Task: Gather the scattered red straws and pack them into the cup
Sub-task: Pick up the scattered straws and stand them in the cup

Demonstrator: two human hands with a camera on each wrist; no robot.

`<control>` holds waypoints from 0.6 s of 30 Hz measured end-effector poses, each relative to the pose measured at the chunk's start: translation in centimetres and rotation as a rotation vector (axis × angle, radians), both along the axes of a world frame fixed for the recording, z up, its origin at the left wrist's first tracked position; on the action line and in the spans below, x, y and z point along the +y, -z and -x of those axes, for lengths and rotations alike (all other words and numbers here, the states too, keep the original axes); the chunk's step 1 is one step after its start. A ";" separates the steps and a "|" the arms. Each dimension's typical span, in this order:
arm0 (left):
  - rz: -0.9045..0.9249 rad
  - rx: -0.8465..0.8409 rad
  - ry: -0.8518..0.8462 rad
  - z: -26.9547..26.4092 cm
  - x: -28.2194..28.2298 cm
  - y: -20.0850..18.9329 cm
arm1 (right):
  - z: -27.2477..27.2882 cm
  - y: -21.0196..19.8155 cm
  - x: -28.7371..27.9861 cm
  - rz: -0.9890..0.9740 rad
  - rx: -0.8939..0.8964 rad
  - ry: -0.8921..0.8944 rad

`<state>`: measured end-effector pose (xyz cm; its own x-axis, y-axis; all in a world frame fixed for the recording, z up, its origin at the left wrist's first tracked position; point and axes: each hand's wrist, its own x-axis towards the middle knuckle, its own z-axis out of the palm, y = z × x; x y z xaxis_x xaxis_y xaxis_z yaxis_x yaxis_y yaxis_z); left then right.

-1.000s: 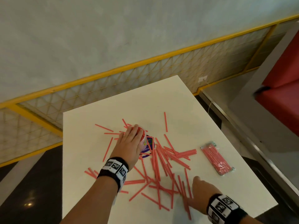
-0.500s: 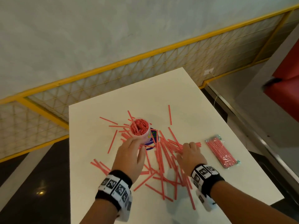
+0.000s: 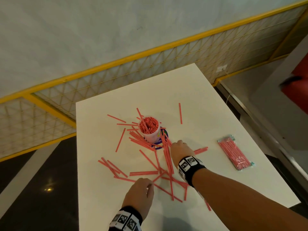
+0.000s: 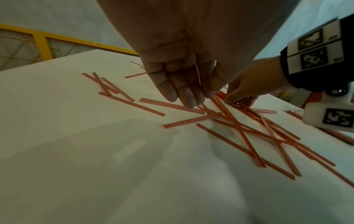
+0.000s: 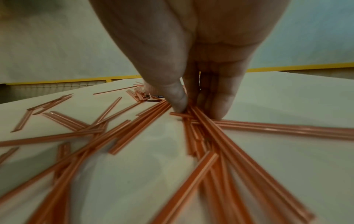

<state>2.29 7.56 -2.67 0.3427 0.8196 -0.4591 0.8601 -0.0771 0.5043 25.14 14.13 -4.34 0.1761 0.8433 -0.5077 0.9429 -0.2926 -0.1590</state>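
A pale cup (image 3: 150, 134) packed with red straws stands mid-table on a purple disc (image 3: 159, 147). Many loose red straws (image 3: 144, 172) lie scattered round it and toward me. My right hand (image 3: 180, 150) reaches down just right of the cup; in the right wrist view its thumb (image 5: 179, 104) and fingers (image 5: 218, 106) pinch a bundle of straws (image 5: 203, 121) against the table. Nearer me, my left hand (image 3: 141, 190) hangs over the straws with fingers pointing down. One thin straw (image 4: 197, 75) sits pinched between its thumb and forefinger.
A sealed packet of red straws (image 3: 235, 154) lies at the right of the white table (image 3: 103, 205). The table's left edge drops to dark floor. A yellow mesh railing (image 3: 116, 77) runs behind, and a red seat (image 3: 298, 90) is far right.
My left hand has come off the cup and drawn back toward me over the near straws. My right hand has gone from the table's front up to the straws beside the cup.
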 end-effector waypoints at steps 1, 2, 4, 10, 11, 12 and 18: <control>-0.005 -0.002 0.000 0.1 0.0 -0.1 | -0.1 -0.1 0.1 0.003 -0.006 -0.006; -0.008 -0.004 0.000 0.1 0.0 -0.3 | -0.2 -0.1 0.3 0.007 -0.014 0.000; -0.007 -0.016 -0.019 0.1 0.2 -0.7 | -0.6 -0.1 0.6 0.012 -0.031 0.026; -0.018 -0.110 -0.100 -1.1 1.6 -2.2 | -3.1 -1.2 1.2 -0.004 0.177 0.254; -0.011 -0.150 -0.126 -1.6 1.9 -2.5 | -3.6 -1.4 1.2 -0.038 0.219 0.294; -0.003 -0.192 -0.155 -2.2 2.2 -2.8 | -4.0 -1.8 1.0 -0.074 0.261 0.329; 0.140 -0.477 -0.396 -7.3 4.2 -4.7 | -4.9 -5.6 -0.8 -0.236 0.540 0.433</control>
